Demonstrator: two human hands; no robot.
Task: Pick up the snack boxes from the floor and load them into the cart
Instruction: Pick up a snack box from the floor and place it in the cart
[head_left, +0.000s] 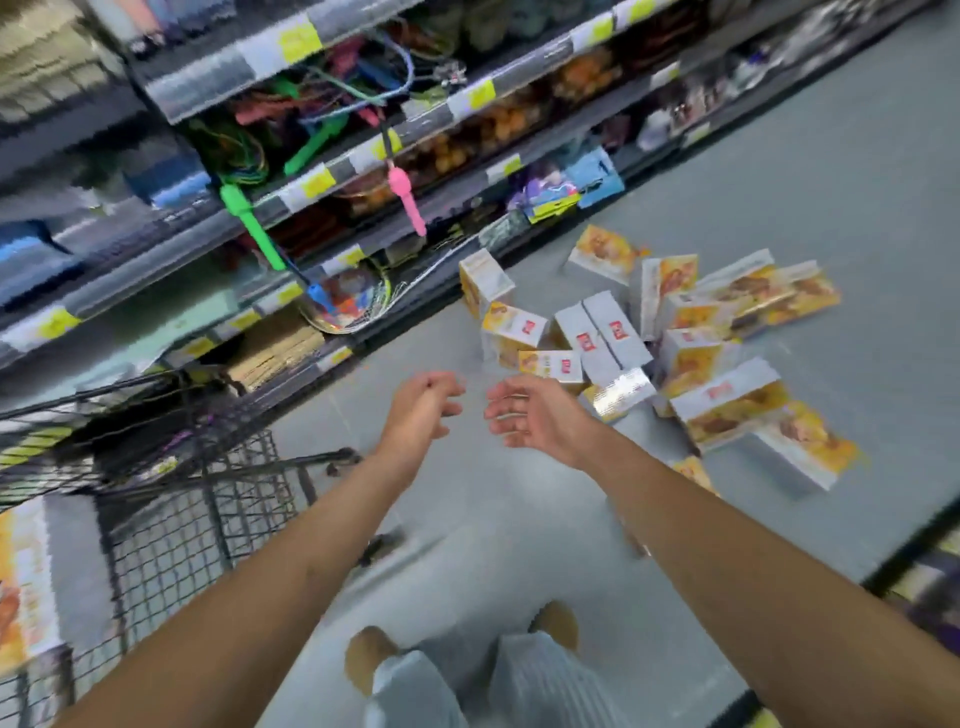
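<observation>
Several yellow-and-white snack boxes (691, 353) lie in a loose heap on the grey floor at centre right. Both my arms stretch forward above the floor. My left hand (423, 410) is empty, fingers loosely apart, about a hand's width left of the nearest boxes. My right hand (530, 415) is empty and open too, its fingers just short of a box (550, 365) lying flat. The black wire cart (208, 499) stands at lower left, with one snack box (26, 582) showing inside it at the frame's left edge.
Store shelves (332, 176) with hanging toys and yellow price tags run along the left and top. Another shelf edge (914, 551) sits at lower right. My feet (462, 644) stand on the floor below my arms.
</observation>
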